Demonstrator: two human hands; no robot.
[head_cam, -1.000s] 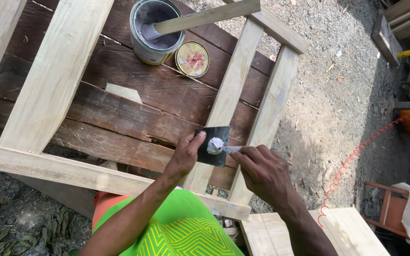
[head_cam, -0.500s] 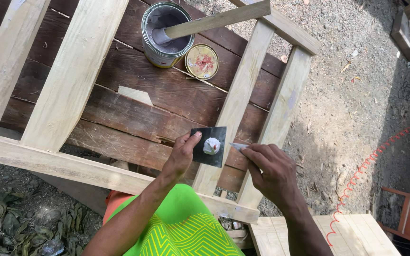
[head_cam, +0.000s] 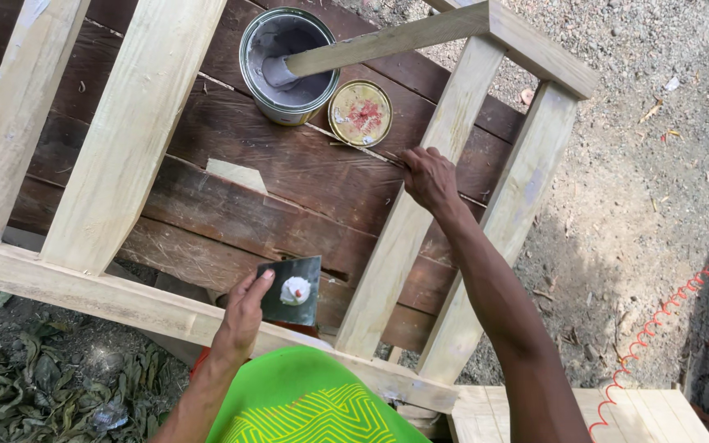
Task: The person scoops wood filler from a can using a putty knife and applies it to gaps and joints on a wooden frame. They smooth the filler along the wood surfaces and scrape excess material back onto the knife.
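Outdoors on gravel, our left hand (head_cam: 244, 316) grips a metal plate (head_cam: 290, 290) flat at 6 o'clock, keeping its putty blob (head_cam: 295, 290) ready; our right hand (head_cam: 428, 176) presses a pale slat (head_cam: 420, 213) at 1 o'clock, whether pinching anything we cannot tell.

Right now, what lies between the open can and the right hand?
In the head view, the round can lid lies on the dark planks between the open can and right hand.
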